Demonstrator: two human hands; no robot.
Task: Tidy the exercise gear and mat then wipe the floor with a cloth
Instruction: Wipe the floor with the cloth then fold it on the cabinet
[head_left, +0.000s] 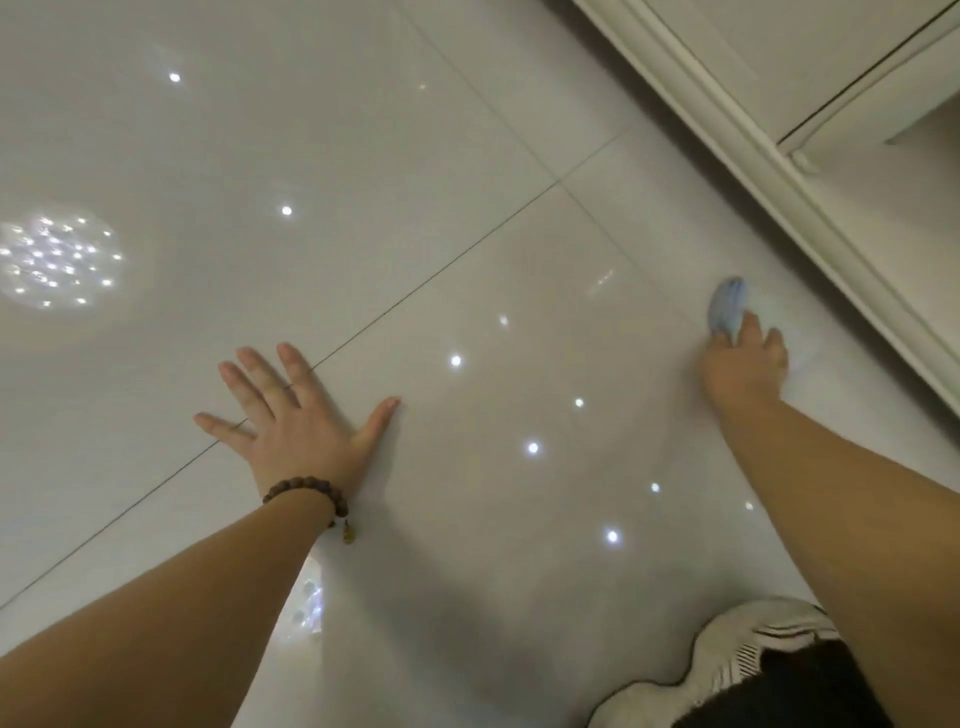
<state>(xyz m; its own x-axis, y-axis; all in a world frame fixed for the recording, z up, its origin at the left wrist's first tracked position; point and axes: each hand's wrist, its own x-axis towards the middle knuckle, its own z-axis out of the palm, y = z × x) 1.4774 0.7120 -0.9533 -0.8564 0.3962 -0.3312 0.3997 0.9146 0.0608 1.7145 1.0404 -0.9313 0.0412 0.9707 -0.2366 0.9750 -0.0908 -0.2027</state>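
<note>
While my left hand (296, 415) lies flat with its fingers spread on the glossy pale tiled floor (363, 156), left of centre in the frame, it grips nothing and simply presses palm-down across a dark grout line. I see a brown beaded bracelet (306, 493) around that wrist, with a small amber charm hanging from it. My right hand (745, 364) sits toward the right of the frame, closed around a crumpled light blue and white cloth (730, 306) that it presses against the floor; the cloth is blurred, and its blue part sticks out beyond the fingers toward the top of the frame. Just beyond the cloth, in the upper right of the frame, runs a cream moulded cabinet base (779, 171), close to the cloth but not touching it. Bright ceiling lights reflect as white dots across the tiles. At the lower right edge I see a striped white garment (727, 654) and dark fabric below it
</note>
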